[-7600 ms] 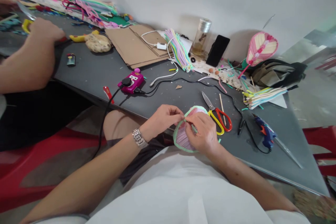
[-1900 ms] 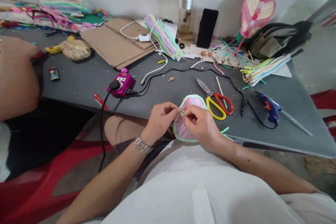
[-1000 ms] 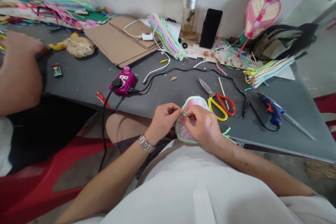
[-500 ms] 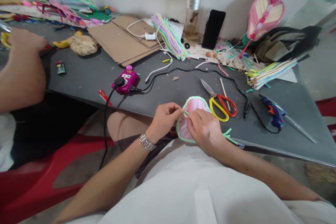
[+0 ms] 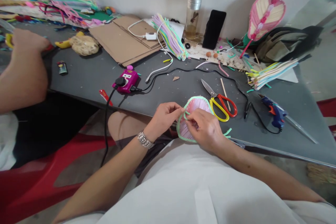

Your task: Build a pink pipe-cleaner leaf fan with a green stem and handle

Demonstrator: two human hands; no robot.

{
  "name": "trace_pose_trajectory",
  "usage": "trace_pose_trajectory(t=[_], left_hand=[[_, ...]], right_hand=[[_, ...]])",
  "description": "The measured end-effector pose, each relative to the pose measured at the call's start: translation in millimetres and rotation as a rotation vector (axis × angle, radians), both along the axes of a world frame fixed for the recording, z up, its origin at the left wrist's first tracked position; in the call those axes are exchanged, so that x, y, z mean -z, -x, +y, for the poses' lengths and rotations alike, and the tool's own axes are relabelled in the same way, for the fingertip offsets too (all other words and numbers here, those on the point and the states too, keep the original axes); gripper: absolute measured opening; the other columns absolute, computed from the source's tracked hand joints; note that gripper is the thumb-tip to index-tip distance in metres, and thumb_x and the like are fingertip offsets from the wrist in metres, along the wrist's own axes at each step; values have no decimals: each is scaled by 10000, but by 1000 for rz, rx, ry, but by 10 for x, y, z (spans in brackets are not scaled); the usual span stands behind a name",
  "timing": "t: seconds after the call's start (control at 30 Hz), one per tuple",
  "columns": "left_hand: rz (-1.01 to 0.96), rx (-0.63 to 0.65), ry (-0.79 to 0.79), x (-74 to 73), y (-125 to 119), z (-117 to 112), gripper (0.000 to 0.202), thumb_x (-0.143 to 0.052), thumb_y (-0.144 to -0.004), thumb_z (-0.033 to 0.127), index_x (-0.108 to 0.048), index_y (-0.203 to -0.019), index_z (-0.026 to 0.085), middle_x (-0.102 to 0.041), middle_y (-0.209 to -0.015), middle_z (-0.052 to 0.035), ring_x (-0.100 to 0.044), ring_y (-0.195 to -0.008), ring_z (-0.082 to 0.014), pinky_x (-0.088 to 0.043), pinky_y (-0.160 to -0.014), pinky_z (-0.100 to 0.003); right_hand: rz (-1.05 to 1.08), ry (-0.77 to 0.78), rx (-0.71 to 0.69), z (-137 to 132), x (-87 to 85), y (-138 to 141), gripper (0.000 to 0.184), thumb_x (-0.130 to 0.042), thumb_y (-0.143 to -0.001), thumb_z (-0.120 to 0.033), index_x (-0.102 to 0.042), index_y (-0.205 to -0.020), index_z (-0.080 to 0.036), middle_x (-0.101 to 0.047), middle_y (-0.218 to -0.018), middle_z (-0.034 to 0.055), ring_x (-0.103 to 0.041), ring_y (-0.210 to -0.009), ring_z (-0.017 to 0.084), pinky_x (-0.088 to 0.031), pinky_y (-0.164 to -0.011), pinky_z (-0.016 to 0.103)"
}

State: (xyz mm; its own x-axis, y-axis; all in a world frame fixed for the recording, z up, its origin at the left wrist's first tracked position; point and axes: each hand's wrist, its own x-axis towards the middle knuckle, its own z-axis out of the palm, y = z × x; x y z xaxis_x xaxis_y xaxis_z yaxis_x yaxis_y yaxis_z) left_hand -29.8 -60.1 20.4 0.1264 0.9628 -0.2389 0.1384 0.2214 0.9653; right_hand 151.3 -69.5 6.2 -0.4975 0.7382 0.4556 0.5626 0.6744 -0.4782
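Observation:
A rounded panel of pink and lilac pipe cleaners, rimmed in mint green, lies between my hands at the table's front edge. My left hand is closed in a pinch on a short green pipe cleaner over the panel's left part. From the other side my right hand pinches the same curled green piece, its wrist resting low over the panel. The fingers partly cover that piece and the lilac middle. Just right of the panel lie scissors with one yellow and one orange handle.
A glue gun lies on the right, its black cable crossing the table. A magenta power socket stands left of centre. Cardboard, pipe-cleaner bundles, a bottle and a phone are behind. Another person's arm is at left.
My right fingers have shifted and lifted slightly, so the green pipe cleaner now shows as a more open curl. My left hand keeps nearly the same place.

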Motion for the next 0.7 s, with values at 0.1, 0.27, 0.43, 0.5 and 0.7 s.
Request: trace_pose_trajectory(t=[0.1, 0.27, 0.43, 0.5, 0.7], left_hand=[[10, 7, -7, -4, -3, 5, 319, -692, -779, 442, -635, -671, 148, -529, -572, 31, -416, -537, -92, -341, -516, -221], [25, 13, 3, -8, 6, 21, 328, -741, -738, 444, -643, -657, 141, -566, -564, 22, -438, -532, -91, -363, -523, -223], [21, 15, 8, -5, 12, 17, 329, -733, -748, 449, -646, -662, 144, -585, -559, 12, -459, -535, -100, -375, -528, -227], [23, 16, 0, 11, 9, 16, 337, -732, -747, 455, -647, -662, 140, -582, -560, 11, -462, -542, -102, -373, -532, -227], [72, -13, -28, 66, -8, 32, 355, -735, -718, 464, -635, -633, 135, -554, -557, 19, -437, -543, -96, -366, -530, -226]], right_hand=[[-35, -41, -6, -1, 5, -17, 176, -497, -920, -122, -584, -780, -186, -559, -694, 11, -491, -654, 144, -379, -637, 277], [-71, -96, -3, -14, 52, -38, 185, -500, -942, -142, -593, -787, -185, -578, -711, 24, -493, -677, 155, -385, -664, 294], [-152, -157, -30, -21, 92, -36, 216, -472, -951, -117, -601, -790, -180, -610, -754, 45, -516, -728, 170, -378, -685, 310], [-218, -197, -67, -7, 86, -35, 233, -457, -941, -86, -603, -782, -174, -600, -747, 49, -506, -736, 178, -368, -691, 319], [-416, -320, -231, 50, 0, -44, 206, -455, -916, -87, -631, -828, -149, -570, -779, 69, -442, -728, 202, -309, -675, 345]])
